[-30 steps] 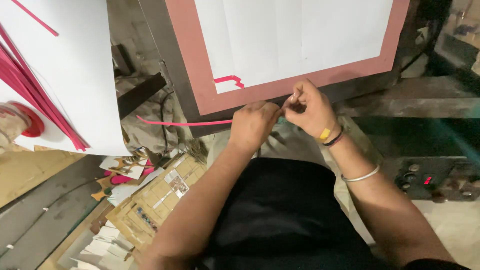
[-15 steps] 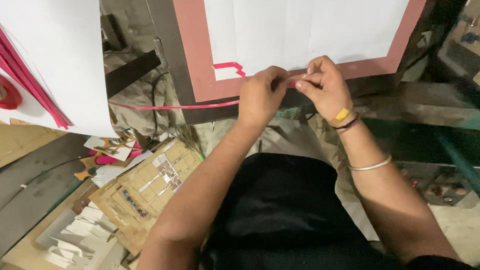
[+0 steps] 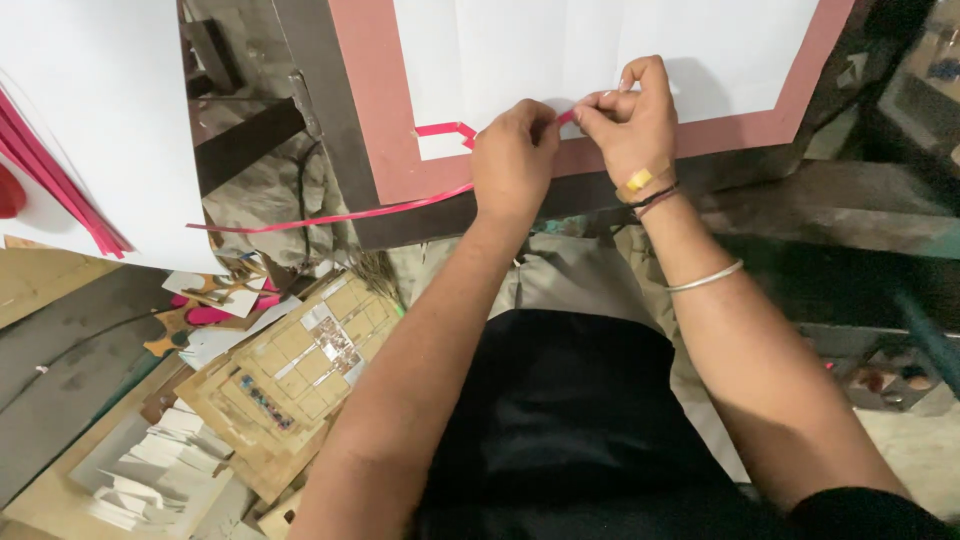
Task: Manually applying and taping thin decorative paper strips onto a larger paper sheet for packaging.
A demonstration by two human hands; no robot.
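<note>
Both hands have risen onto the white sheet with its dull pink border (image 3: pixel 385 120). The left hand (image 3: pixel 512 160) and right hand (image 3: pixel 628 120) pinch the thin red paper strip (image 3: pixel 330 215) at the border's near edge, its tail trailing left.

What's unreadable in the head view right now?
- Red strip: the stretch at the grip is hidden by the left hand and right hand.
- White sheet: top cut off by the frame edge.
- Cardboard pieces: small markings too fine to tell.
</note>
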